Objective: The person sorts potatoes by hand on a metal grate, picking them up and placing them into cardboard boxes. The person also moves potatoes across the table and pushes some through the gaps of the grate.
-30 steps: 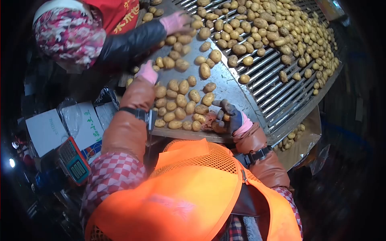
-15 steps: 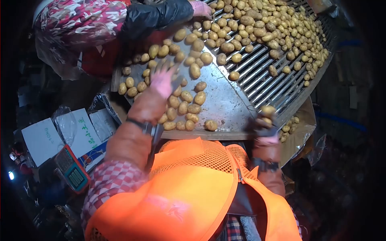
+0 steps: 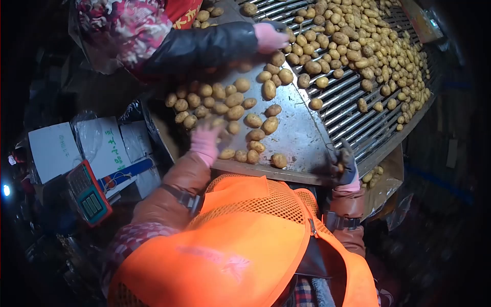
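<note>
The left hand (image 3: 207, 143), fingers blurred but loosely spread, reached among potatoes (image 3: 235, 99) on a metal tray (image 3: 299, 134); well apart from it, the right hand (image 3: 346, 168) was at the tray's near edge, its grip too blurred to tell; beyond both, a co-worker's hand (image 3: 270, 38) was near more potatoes on a slatted grate (image 3: 349, 118).

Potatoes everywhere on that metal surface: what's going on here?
A person in an orange vest has their left hand, blurred, at the potatoes on a metal sheet. Their right hand is at the near edge, beside a slatted rack; its grip is unclear. A co-worker's hand is by potatoes farther up. Many more lie heaped on the rack.
</note>
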Demonstrator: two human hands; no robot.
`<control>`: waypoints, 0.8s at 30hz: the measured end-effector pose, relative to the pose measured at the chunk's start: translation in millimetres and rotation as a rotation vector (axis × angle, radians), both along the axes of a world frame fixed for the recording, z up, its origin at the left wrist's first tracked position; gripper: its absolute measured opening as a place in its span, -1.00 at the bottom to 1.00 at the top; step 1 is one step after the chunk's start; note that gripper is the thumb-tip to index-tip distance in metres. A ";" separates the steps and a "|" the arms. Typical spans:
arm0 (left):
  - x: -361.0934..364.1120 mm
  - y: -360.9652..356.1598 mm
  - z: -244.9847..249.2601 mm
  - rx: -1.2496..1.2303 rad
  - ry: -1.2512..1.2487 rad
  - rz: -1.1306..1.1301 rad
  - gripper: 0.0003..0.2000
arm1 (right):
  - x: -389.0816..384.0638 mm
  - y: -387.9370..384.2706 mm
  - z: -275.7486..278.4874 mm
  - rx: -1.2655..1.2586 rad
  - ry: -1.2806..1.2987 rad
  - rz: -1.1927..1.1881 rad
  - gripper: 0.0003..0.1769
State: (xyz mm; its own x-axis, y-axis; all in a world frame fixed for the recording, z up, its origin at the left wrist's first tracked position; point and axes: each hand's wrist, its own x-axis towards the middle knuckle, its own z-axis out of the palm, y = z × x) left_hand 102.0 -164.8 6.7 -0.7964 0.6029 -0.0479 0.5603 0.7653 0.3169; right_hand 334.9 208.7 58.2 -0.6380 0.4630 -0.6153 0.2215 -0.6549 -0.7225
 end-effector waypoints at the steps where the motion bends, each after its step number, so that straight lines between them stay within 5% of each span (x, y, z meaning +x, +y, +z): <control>1: -5.7 -11.2 4.0 -0.121 -0.035 0.111 -0.55 | -14.8 -4.3 8.0 0.135 -0.100 0.222 -0.39; 4: -24.2 -5.5 6.8 -0.219 0.019 0.261 -0.63 | -43.5 -16.3 -6.4 0.014 -0.259 0.422 -0.40; 6: -34.6 30.8 22.8 -0.004 0.122 0.031 -0.49 | -62.7 -45.8 -37.3 -0.113 -0.386 0.551 -0.53; 7: -39.5 60.0 38.4 -0.097 -0.034 0.087 -0.50 | -63.8 -60.8 -89.3 0.043 -0.325 0.694 -0.56; 8: -46.5 88.6 48.4 -0.188 -0.189 0.147 -0.50 | -84.6 -91.1 -52.9 0.380 -0.336 0.953 -0.56; 10: -66.3 116.8 26.6 -0.215 -0.218 0.113 -0.56 | -108.9 -112.0 -65.3 0.135 0.244 1.079 -0.42; 13: -91.2 132.3 8.1 -0.240 -0.220 0.204 -0.59 | -131.3 -114.1 -9.8 -0.022 0.234 0.934 -0.39; 14: -97.9 126.5 10.0 -0.195 -0.215 0.225 -0.64 | -135.2 -108.6 22.6 -0.239 0.006 0.782 -0.42; 17: -122.6 105.3 9.4 -0.070 -0.396 0.200 -0.69 | -110.6 -79.5 -16.2 -0.249 0.129 0.881 -0.42; 19: -115.7 104.1 15.5 0.002 -0.444 0.309 -0.65 | -107.1 -67.7 -40.4 -0.497 0.144 0.777 -0.39; 21: -101.3 97.2 -2.9 0.573 -0.987 0.291 -0.70 | -105.7 -74.8 -13.0 0.547 0.615 0.953 -0.39; 22: -97.1 80.7 -76.0 0.610 -0.783 0.019 -0.69 | -108.2 -85.1 23.0 -0.262 0.168 0.540 -0.29; 23: -72.1 117.3 63.8 0.147 -0.602 -0.023 -0.69 | -111.8 -82.8 21.2 -0.264 0.170 0.534 -0.29; 24: -84.0 120.6 57.9 0.151 -0.497 0.100 -0.68 | -116.1 -81.5 18.0 -0.427 0.257 0.534 -0.20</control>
State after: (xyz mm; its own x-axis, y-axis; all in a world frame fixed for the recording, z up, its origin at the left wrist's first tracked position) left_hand 18.0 -44.2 64.6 -0.7537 0.5545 -0.3529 0.2406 0.7324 0.6369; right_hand 218.7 127.2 76.2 -0.8582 -0.1989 -0.4732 0.4476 -0.7412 -0.5003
